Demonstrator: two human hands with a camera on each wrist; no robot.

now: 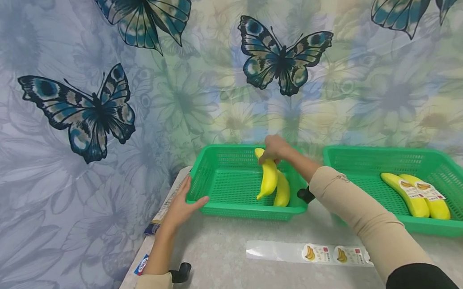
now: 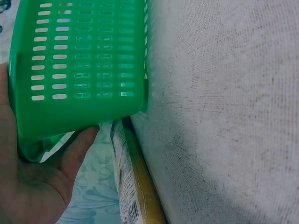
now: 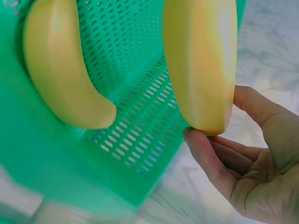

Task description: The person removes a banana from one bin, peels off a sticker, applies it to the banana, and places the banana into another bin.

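My right hand point(image 1: 273, 152) pinches the top end of a yellow banana point(image 1: 268, 178) that hangs over the left green basket point(image 1: 226, 180). A second banana point(image 1: 283, 191) lies in that basket beside it. In the right wrist view the held banana point(image 3: 201, 60) rests on my fingertips point(image 3: 205, 149), with the other banana point(image 3: 60, 70) against the basket's mesh point(image 3: 135, 135). My left hand point(image 1: 186, 196) rests against the basket's near left corner, fingers straight. The left wrist view shows its thumb point(image 2: 77, 149) under that basket corner point(image 2: 74, 60).
A second green basket point(image 1: 361, 158) at the right holds two stickered bananas point(image 1: 406, 189). A clear strip of banana stickers point(image 1: 309, 252) lies on the table's front. A flat packet point(image 2: 131, 186) sits along the table's left edge. A butterfly-print cloth hangs behind.
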